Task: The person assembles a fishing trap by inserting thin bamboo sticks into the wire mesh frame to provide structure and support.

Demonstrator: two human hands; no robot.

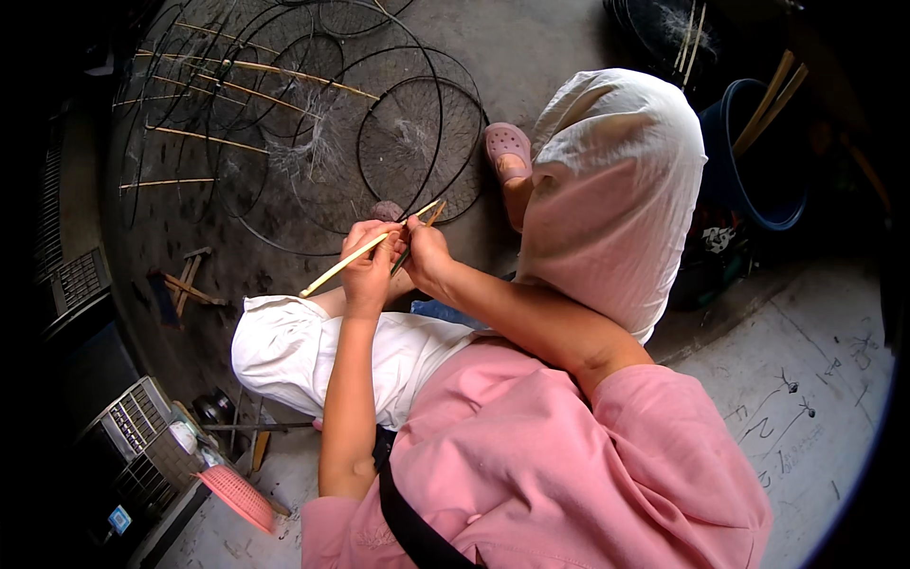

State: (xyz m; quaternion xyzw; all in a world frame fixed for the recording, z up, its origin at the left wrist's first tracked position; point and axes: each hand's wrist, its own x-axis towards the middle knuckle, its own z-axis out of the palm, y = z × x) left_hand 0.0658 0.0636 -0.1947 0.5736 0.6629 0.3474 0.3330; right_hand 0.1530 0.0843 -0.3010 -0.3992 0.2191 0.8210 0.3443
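A pale, slender bamboo stick (334,272) runs slantwise between my hands, its far end rising past my fingers. My left hand (365,254) is closed around its middle. Right beside it, my right hand (427,251) is closed too, its thumb near the stick's far end. From the right fist juts a slim brown-tipped piece (437,212); a dark length shows below the fingers, and its kind I cannot make out. Just beyond my hands a reddish stone-like lump (386,211) lies by a round netted hoop (417,133).
Several black hoops with netting and bamboo rods (270,68) spread over the floor ahead and left. At right stands a blue bucket (779,223) holding sticks. A small wooden stand (186,287) is at left, a pink basket (237,495) lower left. My pink clog (508,142) is near the hoops.
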